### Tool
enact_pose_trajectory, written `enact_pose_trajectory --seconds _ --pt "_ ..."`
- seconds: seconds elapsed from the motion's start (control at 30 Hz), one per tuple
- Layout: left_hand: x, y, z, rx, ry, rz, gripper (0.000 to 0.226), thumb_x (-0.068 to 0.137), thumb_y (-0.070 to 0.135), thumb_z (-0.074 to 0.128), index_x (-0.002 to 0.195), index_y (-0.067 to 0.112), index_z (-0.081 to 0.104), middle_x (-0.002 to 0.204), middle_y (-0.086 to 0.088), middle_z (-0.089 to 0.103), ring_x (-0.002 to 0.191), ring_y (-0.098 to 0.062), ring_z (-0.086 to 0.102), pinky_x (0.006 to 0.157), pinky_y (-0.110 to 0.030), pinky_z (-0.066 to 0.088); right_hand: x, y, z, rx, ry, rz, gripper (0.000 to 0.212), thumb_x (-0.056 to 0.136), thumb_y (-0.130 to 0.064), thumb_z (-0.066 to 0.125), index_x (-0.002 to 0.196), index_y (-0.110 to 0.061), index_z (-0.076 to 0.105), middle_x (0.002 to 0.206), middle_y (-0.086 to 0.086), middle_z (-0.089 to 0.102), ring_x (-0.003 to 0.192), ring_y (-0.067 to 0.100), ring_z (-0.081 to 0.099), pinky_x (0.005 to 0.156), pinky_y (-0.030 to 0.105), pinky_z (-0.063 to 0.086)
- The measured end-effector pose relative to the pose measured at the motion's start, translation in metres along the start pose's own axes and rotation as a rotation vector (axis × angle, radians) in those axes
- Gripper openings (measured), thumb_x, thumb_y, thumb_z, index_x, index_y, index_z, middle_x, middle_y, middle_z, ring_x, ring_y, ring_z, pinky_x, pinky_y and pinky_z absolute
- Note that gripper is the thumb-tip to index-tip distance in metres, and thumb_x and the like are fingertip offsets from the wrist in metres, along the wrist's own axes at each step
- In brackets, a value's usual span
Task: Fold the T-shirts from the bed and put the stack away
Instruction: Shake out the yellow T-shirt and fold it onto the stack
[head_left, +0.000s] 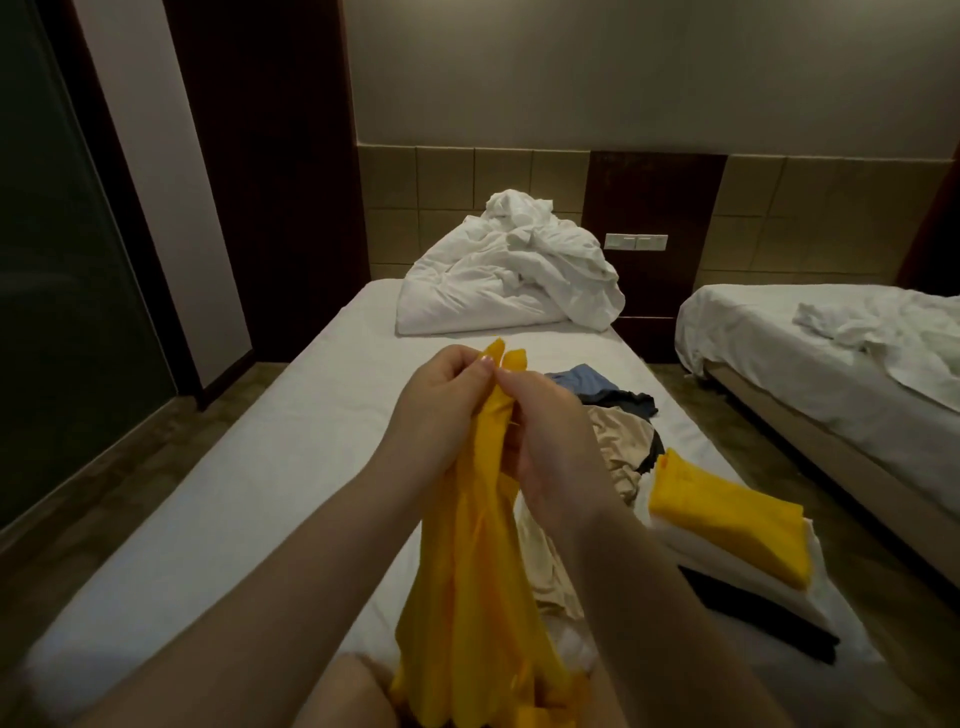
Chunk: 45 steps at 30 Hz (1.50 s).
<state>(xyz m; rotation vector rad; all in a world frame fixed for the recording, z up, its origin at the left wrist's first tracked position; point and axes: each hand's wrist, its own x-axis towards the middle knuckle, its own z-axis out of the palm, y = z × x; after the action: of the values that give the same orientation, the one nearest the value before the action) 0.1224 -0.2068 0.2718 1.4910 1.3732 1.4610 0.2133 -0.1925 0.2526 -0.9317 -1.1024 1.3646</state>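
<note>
A yellow T-shirt (467, 597) hangs bunched in front of me over the white bed (249, 499). My left hand (441, 410) and my right hand (550, 441) both pinch its top edge, close together. To the right lies a folded stack (727, 525) with a yellow shirt on top, white and black ones under it. Behind my right hand sits a loose pile of unfolded shirts: a beige one (621, 447) and a blue one (587, 382).
A heap of white bedding (509, 275) lies at the head of the bed. A second bed (831, 358) stands to the right across a narrow floor gap. A dark glass panel (57, 291) is on the left.
</note>
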Motion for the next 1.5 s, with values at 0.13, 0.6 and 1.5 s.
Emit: enact_pose_trajectory --seconds 0.13,0.6,1.5 --pt "-0.003 -0.002 0.006 0.082 -0.027 0.005 0.021 0.097 0.033 0.043 0.079 0.029 0.053 0.08 0.008 0.06 0.078 -0.01 0.059 0.073 -0.026 0.051 -0.013 0.007 -0.006 0.001 0.047 -0.01 0.032 0.094 -0.041 0.049 0.108 -0.016 0.063 0.098 0.008 0.071 0.092 0.024 0.069 0.081 0.044 0.057" --pt "0.003 0.015 -0.005 0.059 -0.123 0.154 0.015 0.095 0.03 0.048 0.084 0.033 0.058 0.086 0.007 0.062 0.082 -0.009 0.059 0.073 -0.025 0.051 -0.01 -0.024 -0.02 -0.545 0.204 -0.48 0.017 0.088 -0.042 0.059 0.098 -0.033 0.048 0.097 -0.013 0.058 0.093 0.004 0.056 0.08 0.025 0.048" --pt "-0.003 0.01 -0.018 -0.213 -0.191 -0.142 0.015 0.095 0.022 0.05 0.094 0.016 0.064 0.084 -0.007 0.067 0.072 -0.015 0.065 0.065 -0.027 0.056 -0.002 -0.029 -0.008 -0.415 0.114 -0.144 0.027 0.076 -0.034 0.075 0.084 -0.027 0.05 0.09 0.005 0.065 0.093 0.027 0.065 0.086 0.049 0.053"
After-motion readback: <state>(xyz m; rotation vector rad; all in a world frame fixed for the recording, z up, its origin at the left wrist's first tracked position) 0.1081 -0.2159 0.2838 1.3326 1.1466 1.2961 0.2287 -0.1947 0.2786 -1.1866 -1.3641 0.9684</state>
